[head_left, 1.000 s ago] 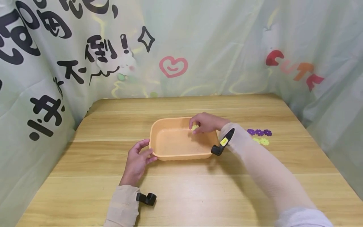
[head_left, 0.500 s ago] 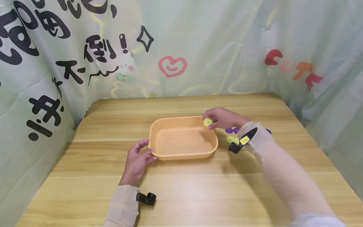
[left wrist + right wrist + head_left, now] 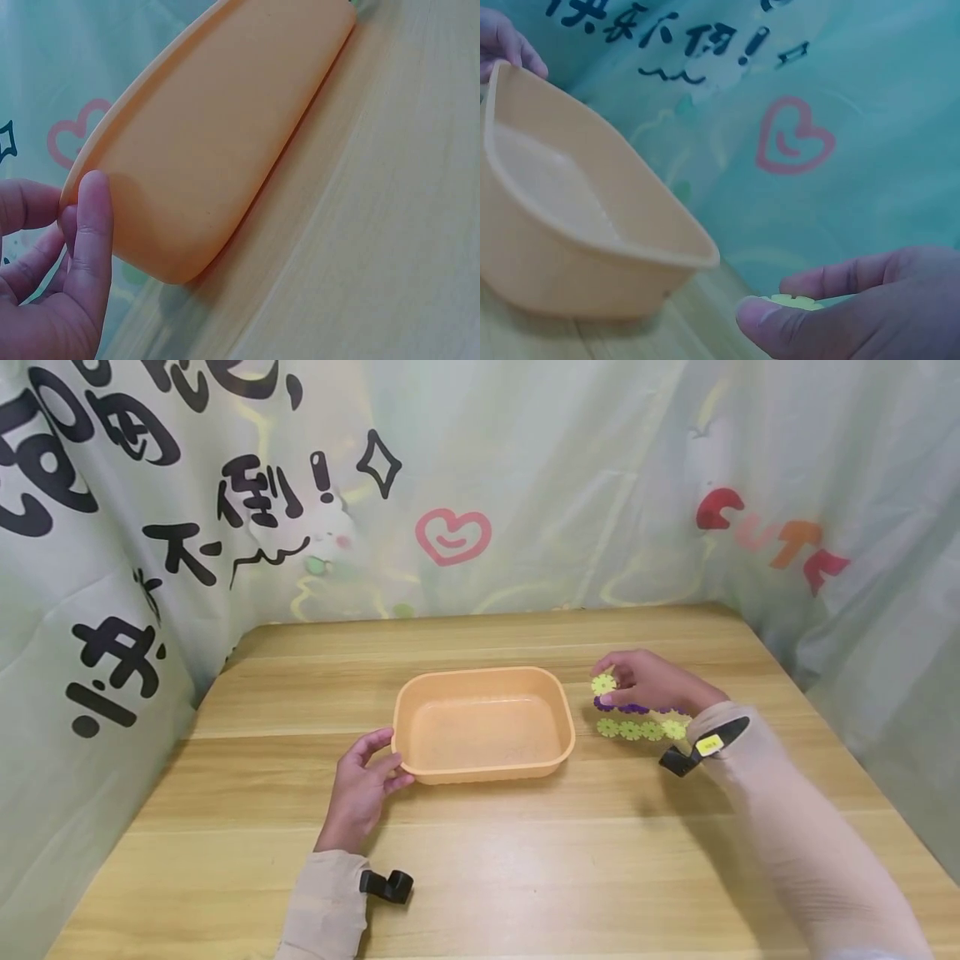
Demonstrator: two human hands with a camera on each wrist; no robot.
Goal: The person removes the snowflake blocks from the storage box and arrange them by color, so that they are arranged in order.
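Observation:
An orange plastic basin [image 3: 487, 774] stands on the table with nothing inside. My left hand [image 3: 358, 797] pinches its left end; in the left wrist view the thumb [image 3: 91, 232] lies outside the wall and the fingers reach the rim. To the right of the basin, my right hand [image 3: 652, 682] pinches a yellow flower-shaped disc [image 3: 603, 684] between thumb and fingertips. The disc's pale edge [image 3: 795, 301] shows in the right wrist view. Under that hand lies a row of purple flower-shaped discs [image 3: 633, 708], partly covered. Nearer me runs a row of several yellow discs [image 3: 630, 730].
The wooden table [image 3: 480, 877] carries all of this. A pale green curtain [image 3: 562, 485] with printed characters and a pink heart hangs behind the table and along both sides. Small black cameras are strapped to both wrists.
My right hand has moved right, from over the basin to above the rows of discs, still pinching a yellow disc. My left hand and the basin have stayed put.

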